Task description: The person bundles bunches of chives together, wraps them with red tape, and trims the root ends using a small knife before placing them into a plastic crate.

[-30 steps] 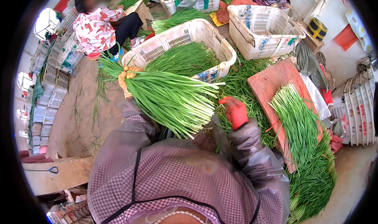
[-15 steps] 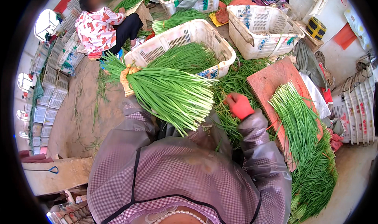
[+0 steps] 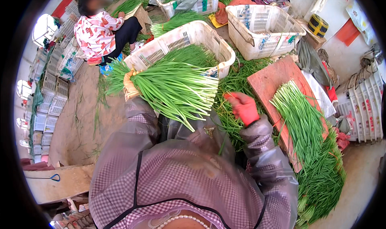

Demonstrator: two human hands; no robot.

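My left hand [image 3: 129,83], in a tan glove, is wrapped round a thick bunch of long green chives [image 3: 171,88]. Their pale cut ends fan out to the right, while the leafy tips stick out left of the hand. My right hand [image 3: 244,107], in a red glove, hangs right of the bunch over loose greens. Its fingers are curled and slightly blurred, and whatever they may hold cannot be made out. Beside it a reddish board [image 3: 277,74] bears a pile of chives [image 3: 299,116], pale ends toward the far side.
A white crate [image 3: 161,52] holding chives stands just beyond the bunch, with another white crate [image 3: 263,38] at its right. Loose greens [image 3: 233,124] cover the floor between my legs and the board. A person [image 3: 98,30] sits far left; stacked crates [image 3: 50,94] line the left wall.
My right hand has lifted slightly, fingers still curled. The bunch in my left hand has turned a little, its cut ends rising. The whole view has shifted slightly.
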